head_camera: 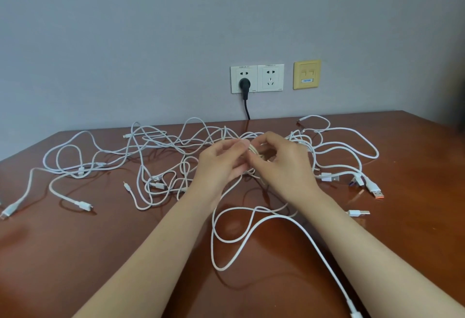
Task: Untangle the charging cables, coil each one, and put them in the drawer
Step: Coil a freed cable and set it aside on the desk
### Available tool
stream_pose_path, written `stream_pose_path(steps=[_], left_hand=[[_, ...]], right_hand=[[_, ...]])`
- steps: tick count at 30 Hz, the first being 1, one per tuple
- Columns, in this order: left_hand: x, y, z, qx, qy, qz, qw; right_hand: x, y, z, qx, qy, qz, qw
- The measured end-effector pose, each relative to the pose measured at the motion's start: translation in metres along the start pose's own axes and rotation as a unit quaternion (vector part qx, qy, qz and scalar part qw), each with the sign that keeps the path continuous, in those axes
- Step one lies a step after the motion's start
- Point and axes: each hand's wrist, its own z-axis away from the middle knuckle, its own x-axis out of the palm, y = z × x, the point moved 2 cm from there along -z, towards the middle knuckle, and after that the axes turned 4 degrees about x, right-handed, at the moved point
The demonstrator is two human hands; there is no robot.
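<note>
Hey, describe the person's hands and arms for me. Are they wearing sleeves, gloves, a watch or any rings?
Nothing worn shows. The left hand and right hand are bare, with no gloves and no rings on the fingers in view. The left forearm and right forearm are uncovered down to the picture's bottom edge: no sleeve, watch or bracelet.

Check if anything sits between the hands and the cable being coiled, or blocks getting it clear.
Nothing blocks the hands: left hand and right hand both pinch the coiled bundle. Getting it clear is the problem: loose white cables lie tangled around it on the table, left and right. No drawer is in view.
</note>
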Motion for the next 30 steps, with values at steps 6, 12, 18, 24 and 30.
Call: stream_pose_path(steps=[6,12,18,24,30], left_hand=[[-0.005,0.006,-0.004,-0.009,0.008,0.088,0.996],[-0.006,0.012,-0.002,0.009,-0.007,0.094,0.996],[-0.003,0.013,-0.002,0.032,-0.022,0.045,0.998],[-0.009,0.007,-0.002,0.057,0.022,-0.001,0.998],[-0.019,0.011,-0.002,0.092,0.049,-0.016,0.994]], right_hand=[[0.002,-0.001,-0.003,0.021,-0.057,-0.09,0.994],[-0.004,-0.008,0.0,-0.006,-0.035,-0.026,0.999],[-0.008,-0.006,0.0,-0.017,0.011,-0.009,1.0],[-0.006,-0.007,-0.003,-0.046,-0.03,0.018,0.998],[-0.009,-0.003,-0.006,0.14,-0.068,-0.219,0.963]])
